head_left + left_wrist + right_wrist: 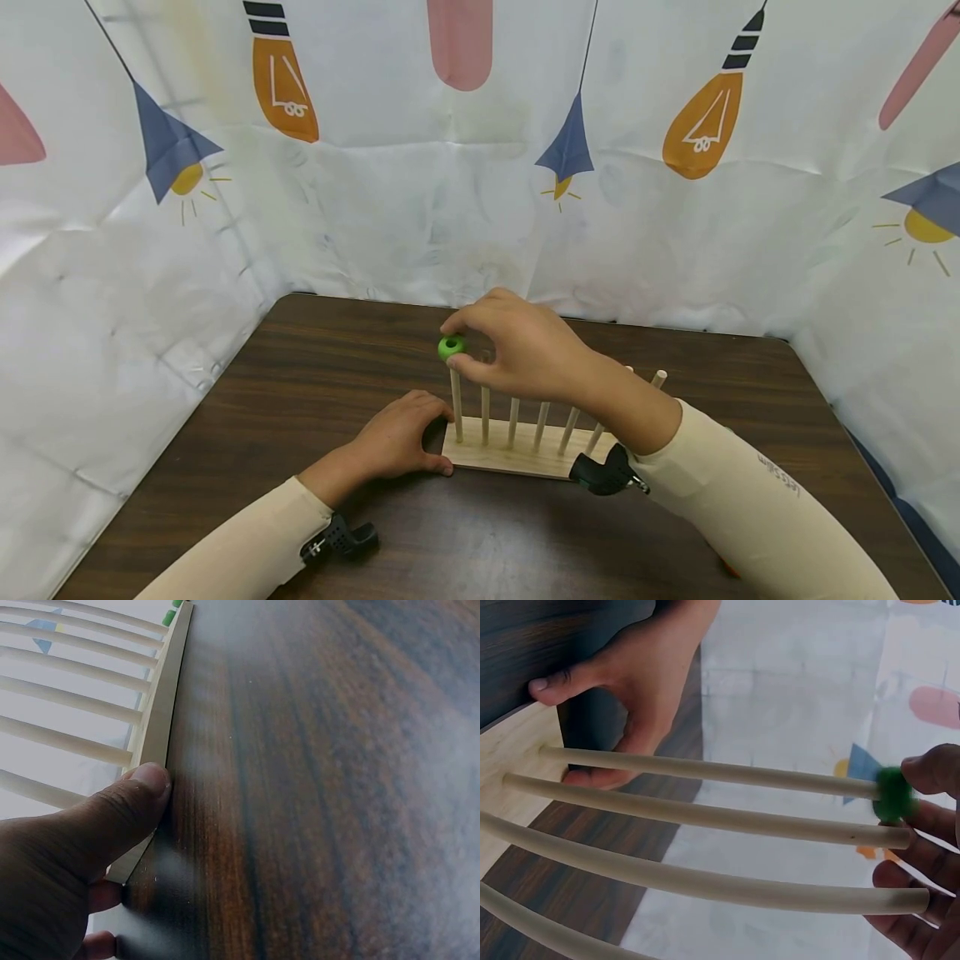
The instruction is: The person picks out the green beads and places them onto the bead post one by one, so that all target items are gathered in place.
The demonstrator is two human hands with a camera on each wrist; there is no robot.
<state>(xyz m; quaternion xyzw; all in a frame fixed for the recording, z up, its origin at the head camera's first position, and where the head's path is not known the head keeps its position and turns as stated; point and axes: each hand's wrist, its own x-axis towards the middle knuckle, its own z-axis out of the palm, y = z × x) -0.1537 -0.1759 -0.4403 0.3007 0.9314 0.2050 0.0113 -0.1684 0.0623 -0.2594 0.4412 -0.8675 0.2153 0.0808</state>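
My right hand pinches a green bead between thumb and fingers. The bead, with its hole facing up in the head view, is at the top of the leftmost peg. In the right wrist view the peg's tip meets the green bead. Several upright wooden pegs stand in a row on a pale wooden base. My left hand holds the left end of that base, its thumb on the front edge and other fingers round the end. The right forearm hides part of the right-hand pegs.
The base lies on a dark wood-grain table. Behind and beside the table hangs a white curtain with lamp prints. Small green pieces show beyond the base's far end. An orange bit peeks out by the right sleeve.
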